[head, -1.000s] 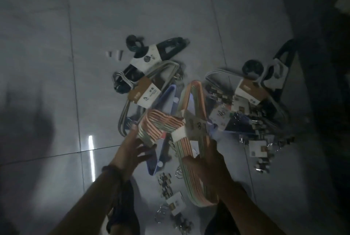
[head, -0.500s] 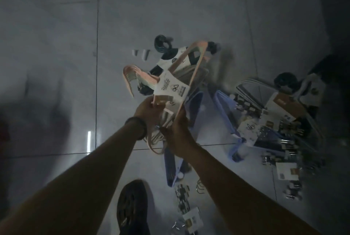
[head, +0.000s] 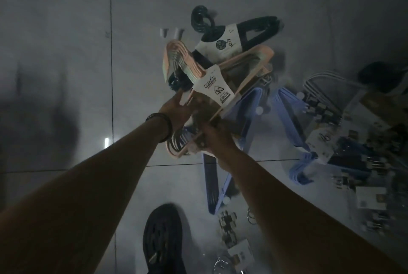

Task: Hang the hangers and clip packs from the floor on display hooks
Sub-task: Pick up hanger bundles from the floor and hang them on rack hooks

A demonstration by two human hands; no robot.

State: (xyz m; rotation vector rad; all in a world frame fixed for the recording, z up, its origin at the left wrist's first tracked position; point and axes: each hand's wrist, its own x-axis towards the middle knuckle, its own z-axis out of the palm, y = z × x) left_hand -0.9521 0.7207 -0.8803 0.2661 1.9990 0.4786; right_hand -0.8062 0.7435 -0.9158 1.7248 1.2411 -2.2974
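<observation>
A bundle of pink and pale green hangers (head: pixel 185 68) with a white paper label is lifted above the floor. My left hand (head: pixel 176 109) grips it near the label's lower left. My right hand (head: pixel 215 139) grips its lower bar. Beneath it on the tiles lie a dark green hanger pack (head: pixel 229 37) with a white label and blue hangers (head: pixel 291 119). Clip packs (head: pixel 231 231) on white cards lie near the bottom edge.
More hanger packs and clip cards (head: pixel 353 152) are heaped on the floor at the right. My dark shoe (head: pixel 163 240) stands at the bottom centre. Two small white pieces (head: pixel 172 33) lie by the green pack. Grey floor tiles (head: pixel 66 53) stretch left.
Both hands have lifted the pink and green hanger bundle off the floor pile and raised it. The view has risen and shifted, so the pile now lies further right.
</observation>
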